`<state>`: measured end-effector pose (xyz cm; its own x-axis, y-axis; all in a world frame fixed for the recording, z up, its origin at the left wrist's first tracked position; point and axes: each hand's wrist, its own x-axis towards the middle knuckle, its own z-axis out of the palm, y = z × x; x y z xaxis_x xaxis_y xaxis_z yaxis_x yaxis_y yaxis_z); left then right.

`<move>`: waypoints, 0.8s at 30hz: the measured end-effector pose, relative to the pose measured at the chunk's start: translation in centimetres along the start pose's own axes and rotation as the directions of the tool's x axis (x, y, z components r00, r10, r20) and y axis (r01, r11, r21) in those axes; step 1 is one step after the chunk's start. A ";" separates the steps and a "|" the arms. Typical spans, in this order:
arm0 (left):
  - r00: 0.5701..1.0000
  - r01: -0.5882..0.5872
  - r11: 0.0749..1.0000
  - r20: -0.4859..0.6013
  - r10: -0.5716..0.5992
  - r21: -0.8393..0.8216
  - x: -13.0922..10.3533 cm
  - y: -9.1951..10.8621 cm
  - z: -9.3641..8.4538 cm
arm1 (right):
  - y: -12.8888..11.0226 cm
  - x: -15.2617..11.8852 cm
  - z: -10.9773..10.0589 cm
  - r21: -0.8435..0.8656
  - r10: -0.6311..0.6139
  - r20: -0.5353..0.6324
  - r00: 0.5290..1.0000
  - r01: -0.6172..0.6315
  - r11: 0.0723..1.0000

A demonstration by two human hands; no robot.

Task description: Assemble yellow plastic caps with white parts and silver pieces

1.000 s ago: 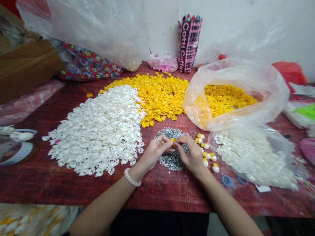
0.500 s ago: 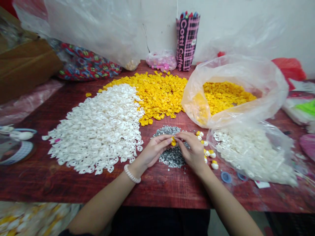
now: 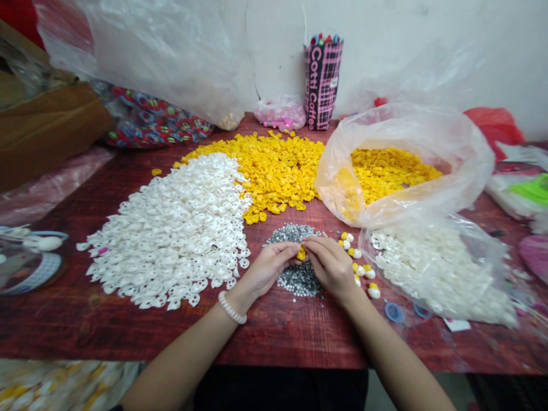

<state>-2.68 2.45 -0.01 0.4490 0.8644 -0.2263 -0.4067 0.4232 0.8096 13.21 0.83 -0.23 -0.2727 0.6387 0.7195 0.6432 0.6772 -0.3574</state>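
Observation:
My left hand (image 3: 269, 267) pinches a small yellow plastic piece (image 3: 301, 254) between thumb and fingertips. Closed at the other side of that piece, my right hand (image 3: 334, 267) has its thumb and fingers together; whether it grips the piece itself or something tiny is hidden. Both hands are above a pile of small grey discs (image 3: 299, 284). Just right of my right hand lie several small yellow-and-white pieces (image 3: 374, 291). A broad heap of white pieces with holes (image 3: 166, 228) spreads to the left, and a heap of yellow pieces (image 3: 282, 165) lies behind the hands.
An open clear bag (image 3: 466, 148) with yellow pieces stands at the right, behind a bag of white pieces (image 3: 445, 279). Two blue round caps (image 3: 394, 311) lie near the front. A pink plaid bag (image 3: 323, 85) stands by the wall; tape (image 3: 38, 274) sits at left.
The camera view has shifted slightly, so the scene sits a little lower. Both hands stay together at the yellow piece, with only slight finger movement.

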 end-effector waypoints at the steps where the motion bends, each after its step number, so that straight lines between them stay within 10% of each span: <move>1: 1.000 0.002 1.000 -0.003 -0.002 0.000 0.0 0.1 0.1 | 0.0 0.0 0.0 -0.001 -0.011 0.005 1.000 0.011 1.000; 16: 0.994 0.098 0.987 -0.028 -0.102 -0.124 0.9 -0.2 1.3 | 1.4 1.0 -2.9 0.115 0.272 0.009 0.962 -0.272 0.955; 20: 0.990 0.125 0.975 -0.047 -0.136 -0.186 0.5 0.1 0.6 | 5.3 2.3 -5.4 -0.062 0.474 -0.147 0.868 -0.486 0.871; 24: 0.988 0.070 0.961 -0.114 -0.104 -0.268 0.6 0.7 0.2 | 10.4 6.1 -8.3 -0.433 0.656 0.016 0.755 -0.586 0.685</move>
<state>-2.55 3.23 0.52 0.3950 0.8410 -0.3698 -0.5722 0.5401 0.6171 24.18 8.79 5.38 0.2045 0.9320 0.2993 0.9100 -0.0683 -0.4089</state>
